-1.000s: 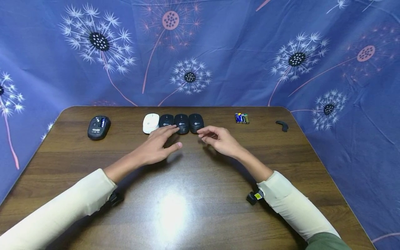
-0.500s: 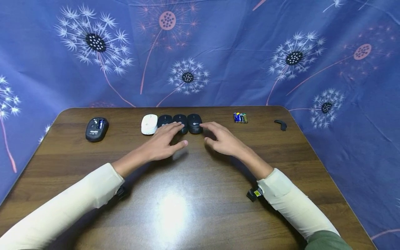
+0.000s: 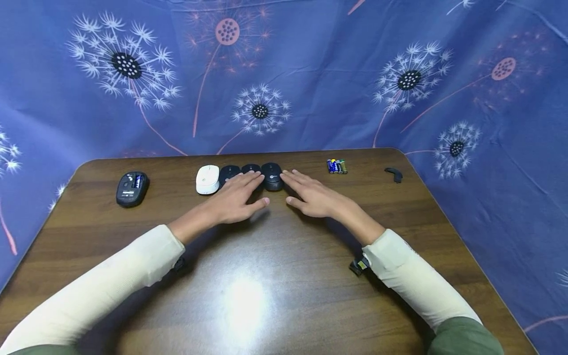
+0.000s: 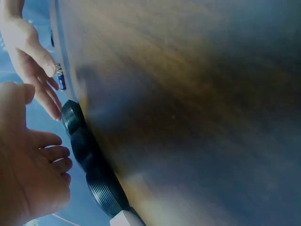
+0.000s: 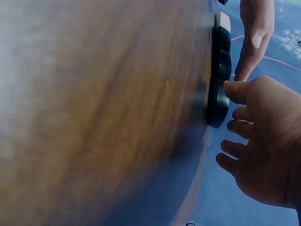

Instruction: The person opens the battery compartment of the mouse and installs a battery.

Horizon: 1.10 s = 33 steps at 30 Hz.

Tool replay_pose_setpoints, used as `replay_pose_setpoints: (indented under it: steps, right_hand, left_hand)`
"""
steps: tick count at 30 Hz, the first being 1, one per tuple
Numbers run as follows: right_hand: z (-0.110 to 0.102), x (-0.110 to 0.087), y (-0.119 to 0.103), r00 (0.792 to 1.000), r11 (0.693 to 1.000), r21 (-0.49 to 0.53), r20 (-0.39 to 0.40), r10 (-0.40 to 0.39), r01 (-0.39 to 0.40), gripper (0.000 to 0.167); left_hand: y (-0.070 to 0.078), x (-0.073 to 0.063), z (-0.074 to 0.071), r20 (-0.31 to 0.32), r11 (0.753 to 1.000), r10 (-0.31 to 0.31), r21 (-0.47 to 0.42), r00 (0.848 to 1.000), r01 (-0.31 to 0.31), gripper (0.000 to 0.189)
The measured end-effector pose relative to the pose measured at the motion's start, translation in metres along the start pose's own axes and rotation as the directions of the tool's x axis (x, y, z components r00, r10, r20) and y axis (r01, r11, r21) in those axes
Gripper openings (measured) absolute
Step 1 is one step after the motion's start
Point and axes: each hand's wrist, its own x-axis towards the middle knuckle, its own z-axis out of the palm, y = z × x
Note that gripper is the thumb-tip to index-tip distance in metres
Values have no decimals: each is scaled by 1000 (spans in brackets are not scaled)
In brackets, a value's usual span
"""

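A row of computer mice stands side by side near the table's back edge: a white mouse (image 3: pixel 207 179) at the left end, then three black ones. My left hand (image 3: pixel 235 198) stretches over the front of the row, its straight fingers overlapping the second black mouse (image 3: pixel 251 168) in the head view. At the row's right end is another black mouse (image 3: pixel 272 176), and the fingertips of my right hand (image 3: pixel 312 195) lie right at its right side. Both hands have their fingers extended and grip nothing. The left wrist view shows the mice's ribbed sides (image 4: pixel 106 190).
Far left, a black mouse (image 3: pixel 132 189) lies upside down with its battery bay uncovered. Several small batteries (image 3: pixel 337 166) sit together right of the row. A curved black cover piece (image 3: pixel 394 174) lies further right. A patterned blue cloth (image 3: pixel 310 74) hangs behind the table (image 3: pixel 284 296).
Both hands have straightened their fingers, the right one most, going from curled to flat beside the end mouse. The left hand has shifted slightly right. The head view has turned slightly.
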Motion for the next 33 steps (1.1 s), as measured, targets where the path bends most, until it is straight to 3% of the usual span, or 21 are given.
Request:
replay_pose_setpoints:
  steps: [4, 5, 10, 18, 20, 24, 29, 33]
  right_hand:
    - [-3, 5, -3, 999, 1000, -17, 32, 2, -2, 73]
    - [-3, 6, -3, 999, 1000, -20, 36, 0, 1, 73]
    - [-5, 9, -6, 998, 1000, -18, 65, -12, 13, 72]
    - [-5, 11, -7, 995, 1000, 0, 101, -1, 1, 71]
    - [-5, 11, -7, 995, 1000, -1, 99, -4, 4, 72]
    - [-3, 13, -7, 995, 1000, -1, 97, -1, 1, 73]
    - [-3, 13, -7, 994, 1000, -10, 105, 16, -15, 73]
    - [-3, 12, -8, 994, 1000, -15, 106, 29, -27, 73]
  left_hand:
    - [-3, 6, 1, 21, 999, 27, 35, 999, -28, 81]
    - [-11, 11, 7, 18, 998, 51, 42, 999, -52, 83]
    - [-16, 19, 13, 37, 995, 82, 48, 996, -84, 90]
    - [-5, 20, 11, 59, 995, 49, 81, 997, -53, 81]
    - [-10, 23, 12, 59, 995, 50, 85, 997, -55, 80]
    - [-33, 34, 27, 52, 997, 56, 44, 997, -58, 86]
    - [-25, 31, 22, 78, 996, 65, 53, 995, -69, 87]
    - [-26, 32, 21, 59, 997, 76, 13, 995, -77, 86]
